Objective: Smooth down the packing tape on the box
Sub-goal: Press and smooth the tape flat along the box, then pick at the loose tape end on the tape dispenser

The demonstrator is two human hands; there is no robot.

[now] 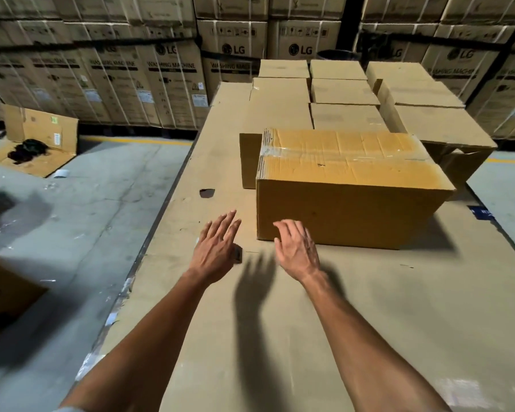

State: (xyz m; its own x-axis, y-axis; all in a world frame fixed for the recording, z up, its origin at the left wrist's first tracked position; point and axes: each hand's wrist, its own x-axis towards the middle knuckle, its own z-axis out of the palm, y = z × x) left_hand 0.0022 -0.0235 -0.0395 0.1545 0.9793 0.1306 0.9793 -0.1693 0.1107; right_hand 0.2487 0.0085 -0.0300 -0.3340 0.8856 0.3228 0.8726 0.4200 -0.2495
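Note:
A closed brown cardboard box (348,209) stands on a cardboard-covered work surface (399,307). Clear packing tape (339,154) runs along the seam across its top and wraps over the left end, looking wrinkled. My left hand (217,248) hovers over the surface just left of the box's near left corner, fingers spread, holding nothing. My right hand (296,248) is in front of the box's near face, fingers apart and empty, close to the box; contact is unclear.
Several smaller closed boxes (342,90) are stacked behind the taped box. Tall washing-machine cartons (167,84) line the back wall. The concrete floor (72,218) drops away at left, with a flattened carton (39,135) on it. A small hole (206,192) marks the surface.

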